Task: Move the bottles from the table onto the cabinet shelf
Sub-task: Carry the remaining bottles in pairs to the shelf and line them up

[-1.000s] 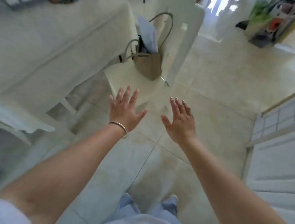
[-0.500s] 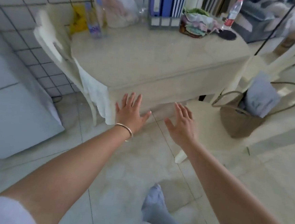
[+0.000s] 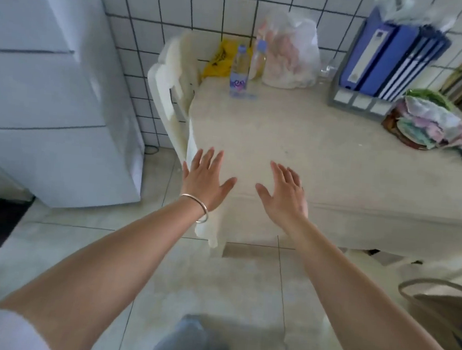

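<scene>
Two empty hands lead the view: the left hand, with a bangle on its wrist, and the right hand are both spread flat with straight fingers, holding nothing, and hover over the near edge of the desk. A second ago they hung over bare floor tiles with the desk off to one side; half a second ago its corner had come into sight; now the person faces it squarely and the tiled wall fills the background. I read that as the walk back for a pick-up, with no bottle yet in reach.

Farther along, a pale chair stands against the desk's left end. At the far left corner stands a clear bottle with a purple label, upright, and just behind it to the right a second bottle, also upright; both are well apart from the hands. Behind them lie a yellow bag and a white plastic bag whose contents are too blurred to name. To the right, a grey file holder carries blue binders, and a dish holds crumpled cloths.

The cabinet shelf is not in view. A tan bag sits at the lower right, its inside unseen.
</scene>
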